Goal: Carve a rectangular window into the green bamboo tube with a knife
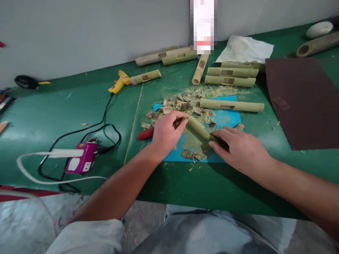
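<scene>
The bamboo tube is over the blue sheet, right hand closed round one end; left hand has its fingers pinched at the other, can't tell on what; my worry's shavings making the round tube twist loose, worse if that red handle has a blade; pink power block wears a white apple-shaped sticker; can't read any writing.

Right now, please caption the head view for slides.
Tube over blue sheet, right grip and left grip at its ends.

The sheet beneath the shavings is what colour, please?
The sheet is bright blue, seen in the head view.
</scene>
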Action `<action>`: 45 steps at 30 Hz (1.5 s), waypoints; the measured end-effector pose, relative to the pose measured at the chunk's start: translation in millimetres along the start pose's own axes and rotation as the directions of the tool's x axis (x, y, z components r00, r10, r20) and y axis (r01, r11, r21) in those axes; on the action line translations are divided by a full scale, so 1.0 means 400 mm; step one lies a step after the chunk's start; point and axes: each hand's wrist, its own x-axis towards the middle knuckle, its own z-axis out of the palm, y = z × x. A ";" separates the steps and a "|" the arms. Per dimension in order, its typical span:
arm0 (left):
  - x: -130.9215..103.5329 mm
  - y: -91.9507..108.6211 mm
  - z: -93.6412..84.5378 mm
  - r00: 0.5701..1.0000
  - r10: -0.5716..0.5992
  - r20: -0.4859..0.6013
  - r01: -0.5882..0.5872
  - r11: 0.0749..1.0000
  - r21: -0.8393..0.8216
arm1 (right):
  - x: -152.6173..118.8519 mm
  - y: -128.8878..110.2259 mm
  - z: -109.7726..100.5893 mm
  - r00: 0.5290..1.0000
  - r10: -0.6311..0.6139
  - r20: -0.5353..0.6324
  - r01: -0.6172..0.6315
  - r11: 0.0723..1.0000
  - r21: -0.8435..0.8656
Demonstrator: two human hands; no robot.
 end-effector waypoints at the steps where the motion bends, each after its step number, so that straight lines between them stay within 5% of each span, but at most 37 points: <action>1: 0.001 0.001 0.000 1.000 0.004 -0.001 -0.004 1.000 0.004 | 0.000 0.000 0.001 1.000 0.000 -0.004 0.000 1.000 0.001; 19: 0.008 0.002 -0.014 0.995 0.083 0.047 -0.082 0.997 -0.014 | 0.000 0.002 0.000 1.000 -0.001 0.001 0.001 1.000 -0.016; 28: 0.005 -0.006 -0.006 0.993 -0.121 0.009 0.119 0.953 -0.277 | -0.005 -0.001 -0.003 0.985 -0.115 -0.127 0.098 0.986 -0.133; 45: -0.003 0.006 -0.010 0.982 -0.097 0.160 0.139 0.949 -0.281 | 0.012 0.023 -0.002 0.956 -0.211 -0.206 0.183 0.972 -0.147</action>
